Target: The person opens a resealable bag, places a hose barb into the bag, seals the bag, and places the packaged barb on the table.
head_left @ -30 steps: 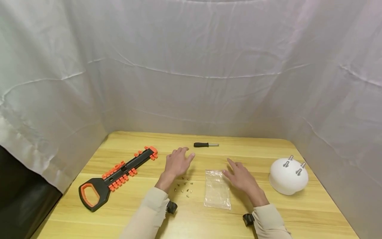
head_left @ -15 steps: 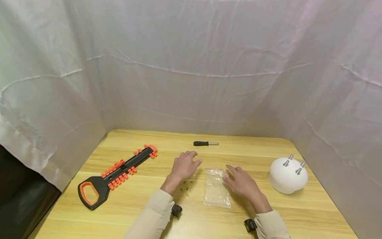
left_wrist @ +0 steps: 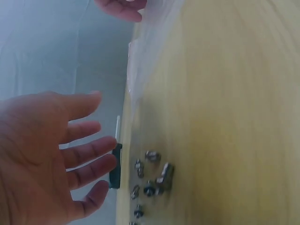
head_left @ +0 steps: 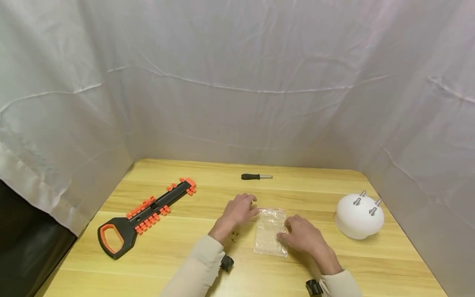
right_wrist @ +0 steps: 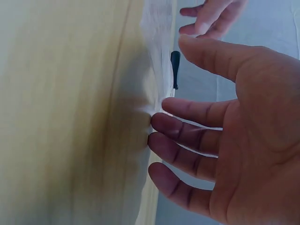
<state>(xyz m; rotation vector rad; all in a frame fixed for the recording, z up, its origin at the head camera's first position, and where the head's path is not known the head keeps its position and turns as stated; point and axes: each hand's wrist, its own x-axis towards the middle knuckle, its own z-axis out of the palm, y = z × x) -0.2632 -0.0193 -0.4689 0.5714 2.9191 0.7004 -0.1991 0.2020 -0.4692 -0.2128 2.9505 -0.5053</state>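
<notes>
A clear plastic zip bag lies flat on the wooden table between both hands. My left hand hovers by the bag's upper left corner, palm facing right, its fingers loosely bent and holding nothing. Several small metal screws lie on the table beneath it, mostly hidden by the left wrist in the head view. My right hand is at the bag's right edge with relaxed, slightly bent fingers. Its fingertips come down close to the bag; whether they touch it I cannot tell.
A black-handled screwdriver lies beyond the hands. At left is a black and orange slotted rack with a loop handle. A white rounded part with metal pegs stands at right. Grey curtains enclose the wooden table.
My left hand has moved right, from above the screws to the bag's upper left corner. The right hand has come slightly nearer to me, its fingers bending more at the bag's right edge.
</notes>
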